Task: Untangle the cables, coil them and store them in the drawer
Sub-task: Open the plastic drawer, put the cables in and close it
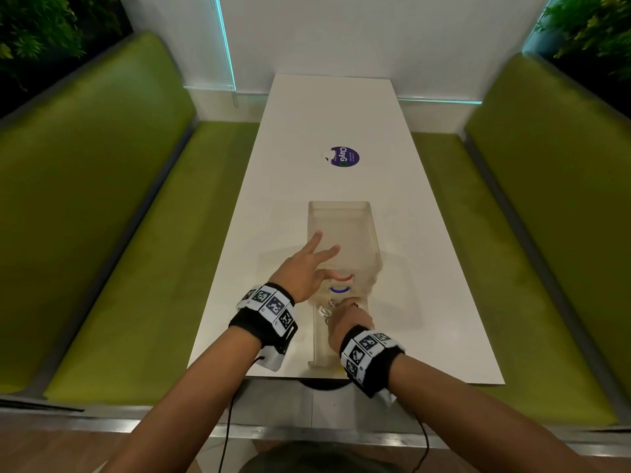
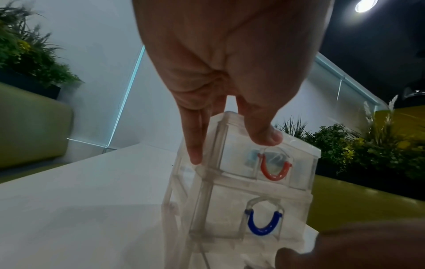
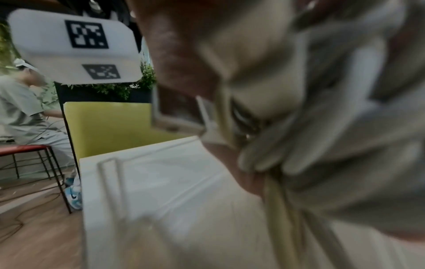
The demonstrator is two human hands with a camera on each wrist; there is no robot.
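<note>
A clear plastic drawer unit stands on the white table. It has a red handle on the upper drawer and a blue handle on the one below. My left hand rests on the unit's top with straight fingers, thumb at the front edge. The lowest drawer is pulled out toward me. Over it my right hand grips a bundle of white cables. The cables look blurred and close in the right wrist view, beside the drawer's wall.
Green benches flank the narrow table. A purple round sticker lies farther along it. The table's near edge is just behind my wrists. Another person sits by a red stool off to the side.
</note>
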